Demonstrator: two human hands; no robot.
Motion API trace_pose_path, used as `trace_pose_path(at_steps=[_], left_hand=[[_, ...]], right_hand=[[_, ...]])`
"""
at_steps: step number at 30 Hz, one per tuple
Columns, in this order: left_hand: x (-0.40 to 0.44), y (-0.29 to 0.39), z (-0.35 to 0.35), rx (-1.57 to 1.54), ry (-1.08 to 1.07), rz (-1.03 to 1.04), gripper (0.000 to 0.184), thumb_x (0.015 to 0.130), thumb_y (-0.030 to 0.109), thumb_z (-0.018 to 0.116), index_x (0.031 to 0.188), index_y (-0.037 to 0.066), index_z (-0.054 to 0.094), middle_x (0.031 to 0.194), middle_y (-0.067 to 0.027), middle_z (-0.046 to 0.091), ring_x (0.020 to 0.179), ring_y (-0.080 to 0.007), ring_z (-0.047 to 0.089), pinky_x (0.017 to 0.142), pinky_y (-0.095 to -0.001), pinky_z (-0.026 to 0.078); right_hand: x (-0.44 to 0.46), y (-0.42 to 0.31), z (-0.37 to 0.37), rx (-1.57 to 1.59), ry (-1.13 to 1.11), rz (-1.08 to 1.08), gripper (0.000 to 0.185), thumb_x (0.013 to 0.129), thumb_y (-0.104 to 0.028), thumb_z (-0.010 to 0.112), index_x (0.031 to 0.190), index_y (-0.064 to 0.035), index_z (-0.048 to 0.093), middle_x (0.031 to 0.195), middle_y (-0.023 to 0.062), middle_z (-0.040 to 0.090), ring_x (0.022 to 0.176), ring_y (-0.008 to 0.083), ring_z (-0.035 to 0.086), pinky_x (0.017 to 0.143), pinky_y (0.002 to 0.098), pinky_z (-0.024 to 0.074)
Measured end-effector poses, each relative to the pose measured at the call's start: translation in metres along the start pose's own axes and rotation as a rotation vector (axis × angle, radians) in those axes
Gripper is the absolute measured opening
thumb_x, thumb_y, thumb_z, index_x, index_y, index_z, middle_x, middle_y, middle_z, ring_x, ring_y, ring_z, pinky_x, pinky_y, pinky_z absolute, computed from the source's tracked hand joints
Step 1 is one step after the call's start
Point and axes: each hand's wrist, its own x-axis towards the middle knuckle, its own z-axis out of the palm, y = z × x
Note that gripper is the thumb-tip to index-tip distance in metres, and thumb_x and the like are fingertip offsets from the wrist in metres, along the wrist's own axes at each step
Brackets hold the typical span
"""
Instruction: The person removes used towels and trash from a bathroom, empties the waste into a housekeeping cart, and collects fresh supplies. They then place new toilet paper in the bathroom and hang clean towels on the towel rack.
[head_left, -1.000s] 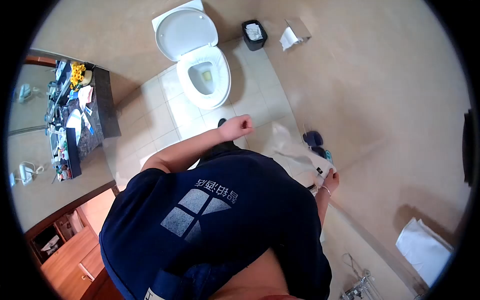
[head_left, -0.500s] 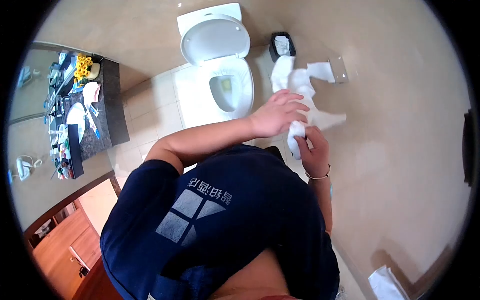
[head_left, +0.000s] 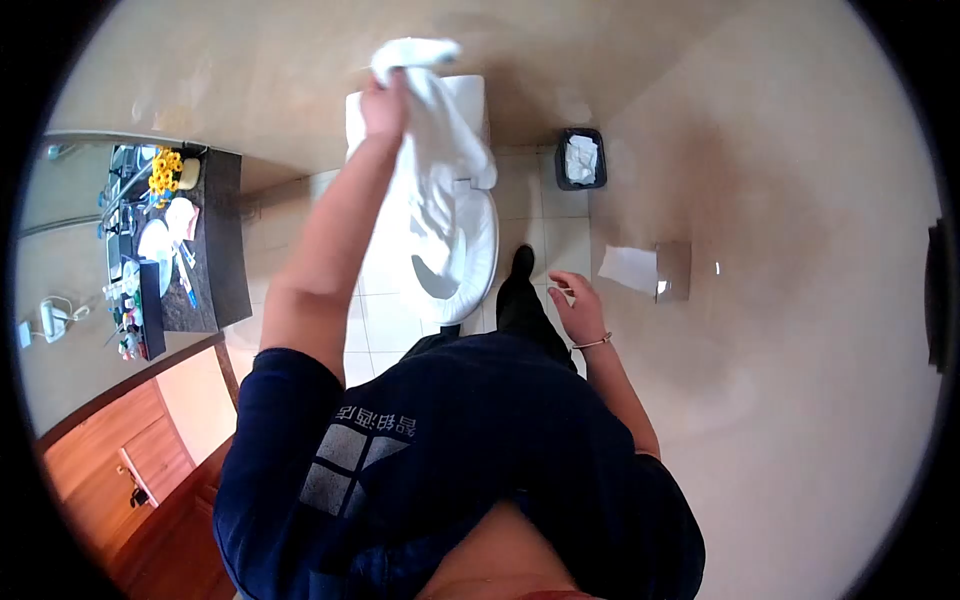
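High over the toilet tank [head_left: 358, 122], my left hand [head_left: 385, 108] is closed on a white cloth [head_left: 432, 125]. The cloth hangs down in front of the raised lid and partly covers the bowl opening; its top end is blurred. A crinkled white surface shows on the toilet seat [head_left: 484, 245]. My right hand [head_left: 578, 307], with a bracelet at the wrist, is held low to the right of the toilet. Its fingers are apart and hold nothing.
A black bin [head_left: 581, 159] with white paper inside stands right of the toilet. Toilet paper [head_left: 628, 268] hangs from a wall holder [head_left: 674, 271]. On the left, a dark counter [head_left: 222, 245] carries yellow flowers [head_left: 165, 172] and small items. A wooden cabinet [head_left: 110, 430] is at lower left.
My left hand has moved up and left over the toilet with the white cloth. My right hand has let go of the cloth and opened. The view has shifted.
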Motion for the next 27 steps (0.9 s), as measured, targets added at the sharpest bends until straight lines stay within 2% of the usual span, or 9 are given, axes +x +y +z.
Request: trace_pose_path(at_steps=[3, 6, 9, 12, 15, 17, 20, 23, 27], left_hand=[[0.064, -0.012, -0.004, -0.366, 0.31, -0.011, 0.03, 0.087, 0.019, 0.055, 0.112, 0.004, 0.051, 0.101, -0.0076, 0.058, 0.09, -0.0172, 0.055, 0.078, -0.0322, 0.045], [0.096, 0.001, -0.03, -0.401, 0.36, 0.049, 0.025, 0.086, 0.012, 0.049, 0.11, 0.004, 0.052, 0.1, -0.0088, 0.058, 0.088, -0.0191, 0.056, 0.076, -0.0331, 0.046], [0.108, 0.016, -0.046, 0.178, 0.29, 0.208, 0.025, 0.088, 0.016, 0.049, 0.11, 0.003, 0.053, 0.097, -0.0119, 0.061, 0.087, -0.021, 0.059, 0.076, -0.033, 0.046], [0.121, -0.045, -0.045, 0.676, -0.293, 0.486, 0.034, 0.083, 0.011, 0.054, 0.117, 0.015, 0.052, 0.106, -0.0108, 0.059, 0.099, -0.0295, 0.057, 0.082, -0.0348, 0.046], [0.092, -0.022, -0.008, 1.215, -0.712, 0.594, 0.037, 0.079, 0.011, 0.054, 0.113, 0.025, 0.056, 0.122, 0.0015, 0.05, 0.108, -0.0231, 0.05, 0.086, -0.0322, 0.047], [0.1, -0.051, 0.009, 1.251, -1.011, 0.718, 0.038, 0.08, 0.011, 0.051, 0.114, 0.027, 0.056, 0.122, 0.0038, 0.051, 0.107, -0.0227, 0.049, 0.088, -0.0309, 0.046], [0.114, -0.087, 0.028, 1.298, -1.15, 0.456, 0.038, 0.079, 0.011, 0.049, 0.114, 0.025, 0.056, 0.123, 0.0065, 0.05, 0.106, -0.021, 0.049, 0.089, -0.0287, 0.046], [0.124, -0.087, 0.017, 1.33, -1.123, 0.667, 0.044, 0.073, 0.005, 0.054, 0.114, 0.021, 0.057, 0.125, 0.0061, 0.049, 0.105, -0.0204, 0.049, 0.087, -0.0273, 0.047], [0.113, -0.073, 0.023, 1.42, -1.158, 0.664, 0.064, 0.06, -0.006, 0.061, 0.119, 0.016, 0.051, 0.127, 0.0053, 0.048, 0.103, -0.02, 0.049, 0.085, -0.0282, 0.048]], right_hand=[[0.036, 0.033, -0.014, 0.168, -0.114, 0.209, 0.023, 0.082, -0.013, 0.058, 0.103, -0.0059, 0.059, 0.097, 0.0096, 0.06, 0.088, 0.0207, 0.059, 0.078, 0.031, 0.047], [0.071, 0.051, -0.024, 0.181, -0.161, 0.233, 0.021, 0.083, -0.013, 0.058, 0.103, -0.0054, 0.059, 0.096, 0.0072, 0.062, 0.083, 0.0165, 0.061, 0.074, 0.0287, 0.048], [0.102, 0.063, -0.015, 0.209, -0.192, 0.282, 0.02, 0.083, -0.012, 0.059, 0.102, -0.005, 0.059, 0.094, 0.0069, 0.063, 0.081, 0.0162, 0.061, 0.072, 0.0278, 0.0486], [0.115, 0.07, -0.001, 0.255, -0.209, 0.31, 0.02, 0.082, -0.012, 0.06, 0.1, -0.0047, 0.059, 0.091, 0.0084, 0.062, 0.08, 0.0178, 0.061, 0.071, 0.0288, 0.0493], [0.118, 0.066, 0.009, 0.264, -0.269, 0.318, 0.02, 0.081, -0.011, 0.061, 0.1, -0.0045, 0.06, 0.09, 0.0084, 0.062, 0.08, 0.0175, 0.061, 0.071, 0.0284, 0.0494], [0.12, 0.063, 0.011, 0.25, -0.284, 0.336, 0.019, 0.081, -0.011, 0.061, 0.099, -0.0045, 0.06, 0.09, 0.0084, 0.062, 0.08, 0.0174, 0.061, 0.071, 0.0284, 0.0495], [0.134, 0.068, 0.016, 0.22, -0.233, 0.354, 0.019, 0.081, -0.012, 0.061, 0.098, -0.0044, 0.06, 0.089, 0.0089, 0.062, 0.079, 0.0183, 0.061, 0.07, 0.0287, 0.0496], [0.161, 0.086, 0.025, 0.195, -0.172, 0.326, 0.019, 0.081, -0.014, 0.061, 0.098, -0.0047, 0.061, 0.09, 0.0096, 0.062, 0.079, 0.0193, 0.061, 0.071, 0.0287, 0.0496], [0.19, 0.125, 0.033, 0.212, -0.11, 0.387, 0.02, 0.082, -0.017, 0.061, 0.098, -0.0056, 0.061, 0.089, 0.0101, 0.064, 0.08, 0.0195, 0.062, 0.07, 0.029, 0.0493]])
